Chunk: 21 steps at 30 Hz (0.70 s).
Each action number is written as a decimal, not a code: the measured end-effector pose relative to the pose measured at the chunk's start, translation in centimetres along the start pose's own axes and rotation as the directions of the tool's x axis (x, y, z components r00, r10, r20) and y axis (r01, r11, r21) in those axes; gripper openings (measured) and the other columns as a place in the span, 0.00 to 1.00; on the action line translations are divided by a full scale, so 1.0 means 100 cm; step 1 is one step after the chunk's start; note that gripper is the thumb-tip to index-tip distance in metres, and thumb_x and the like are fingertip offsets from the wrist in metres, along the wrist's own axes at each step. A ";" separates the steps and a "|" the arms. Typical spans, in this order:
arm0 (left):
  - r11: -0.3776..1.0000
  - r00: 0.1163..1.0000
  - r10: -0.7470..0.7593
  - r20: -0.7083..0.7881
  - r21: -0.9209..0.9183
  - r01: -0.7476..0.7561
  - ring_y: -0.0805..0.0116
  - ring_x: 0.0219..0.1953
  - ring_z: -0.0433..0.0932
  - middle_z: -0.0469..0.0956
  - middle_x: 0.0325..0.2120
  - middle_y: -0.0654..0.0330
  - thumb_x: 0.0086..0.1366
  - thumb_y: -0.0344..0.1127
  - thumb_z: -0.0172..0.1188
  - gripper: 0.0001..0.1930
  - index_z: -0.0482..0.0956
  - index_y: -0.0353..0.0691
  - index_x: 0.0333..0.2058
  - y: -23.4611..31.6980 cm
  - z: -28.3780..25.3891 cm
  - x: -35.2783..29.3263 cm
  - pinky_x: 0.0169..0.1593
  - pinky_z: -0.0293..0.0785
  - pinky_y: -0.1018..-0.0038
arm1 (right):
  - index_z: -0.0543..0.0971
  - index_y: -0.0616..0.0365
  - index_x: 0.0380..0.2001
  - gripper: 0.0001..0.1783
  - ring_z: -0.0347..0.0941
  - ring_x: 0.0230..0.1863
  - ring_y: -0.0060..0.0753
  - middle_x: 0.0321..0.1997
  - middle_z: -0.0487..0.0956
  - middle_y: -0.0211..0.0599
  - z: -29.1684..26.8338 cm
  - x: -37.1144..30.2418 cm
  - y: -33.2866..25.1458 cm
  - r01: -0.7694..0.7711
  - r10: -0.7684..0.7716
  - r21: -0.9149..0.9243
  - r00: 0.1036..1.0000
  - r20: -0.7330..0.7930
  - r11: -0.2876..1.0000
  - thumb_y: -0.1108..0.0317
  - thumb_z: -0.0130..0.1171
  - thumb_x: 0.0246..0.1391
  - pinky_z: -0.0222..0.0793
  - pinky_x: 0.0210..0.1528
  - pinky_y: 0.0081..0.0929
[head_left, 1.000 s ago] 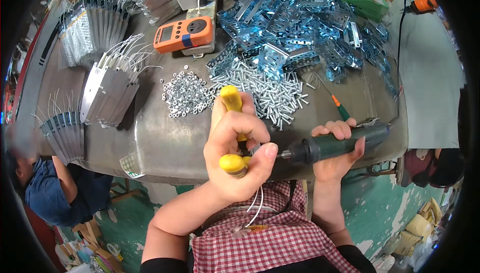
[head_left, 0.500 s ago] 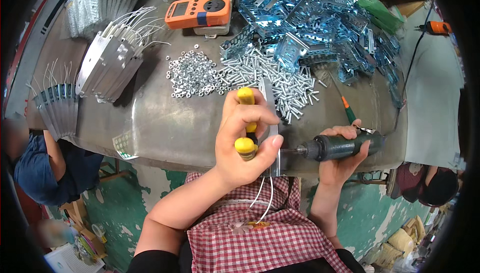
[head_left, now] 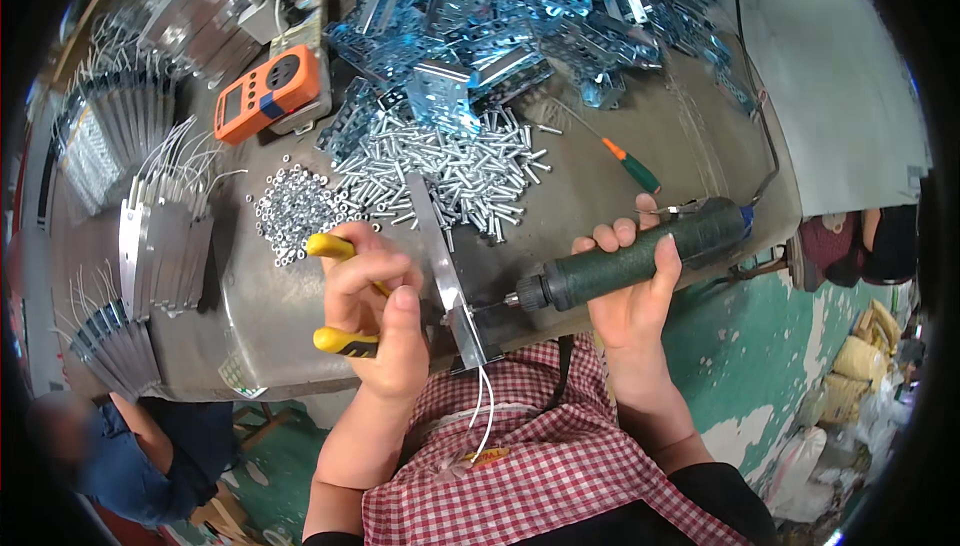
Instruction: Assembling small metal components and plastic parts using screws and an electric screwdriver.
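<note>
Between my hands stands a narrow metal strip [head_left: 436, 244], tilted, with two white wires [head_left: 486, 411] hanging from its near end. My left hand [head_left: 388, 331] is closed around yellow-handled pliers [head_left: 343, 343] on the strip's left side; the plier jaws are hidden behind my fingers. On the other side, my right hand [head_left: 632, 304] grips a dark green electric screwdriver [head_left: 605, 272]. Its bit points left at the strip's lower part; whether it touches is unclear. Beyond the strip lie a heap of silver screws [head_left: 445, 164] and a pile of small nuts [head_left: 294, 208].
Bluish metal brackets [head_left: 480, 16] are heaped at the back. An orange meter [head_left: 266, 94] and wired metal plates [head_left: 165, 251] are on the left. A green-and-orange screwdriver [head_left: 630, 164] lies right, near the power cord [head_left: 765, 126]. Another person [head_left: 160, 456] sits at the lower left.
The whole view has shifted and turned, so the table's things appear further left. The strip leans more, and my left fingers have opened slightly away from it around the pliers.
</note>
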State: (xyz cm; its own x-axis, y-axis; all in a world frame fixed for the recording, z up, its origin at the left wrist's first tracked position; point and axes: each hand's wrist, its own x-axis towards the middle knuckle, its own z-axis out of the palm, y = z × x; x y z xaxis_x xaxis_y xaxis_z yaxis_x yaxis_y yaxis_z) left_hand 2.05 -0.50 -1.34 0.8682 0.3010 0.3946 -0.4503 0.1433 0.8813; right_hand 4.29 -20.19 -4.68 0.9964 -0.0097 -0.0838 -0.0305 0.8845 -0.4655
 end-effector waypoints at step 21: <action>0.978 0.983 -0.082 -0.164 -0.201 0.048 0.76 0.29 0.58 0.58 0.37 0.58 0.53 0.31 0.54 0.11 0.66 0.42 0.36 0.000 -0.004 0.003 0.28 0.59 0.82 | 0.65 0.48 0.42 0.20 0.60 0.33 0.23 0.29 0.66 0.24 0.009 -0.001 0.012 0.016 -0.016 0.013 0.999 -0.037 1.000 0.54 0.55 0.49 0.57 0.44 0.30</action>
State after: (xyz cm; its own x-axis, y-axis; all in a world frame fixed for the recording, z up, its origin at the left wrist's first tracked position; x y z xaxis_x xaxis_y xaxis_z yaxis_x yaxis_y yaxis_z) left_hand 2.22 -0.09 -1.36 0.8561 0.4391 0.2725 -0.4404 0.3439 0.8293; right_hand 4.18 -18.72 -4.47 0.9932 -0.0407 -0.1087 -0.0134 0.8901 -0.4555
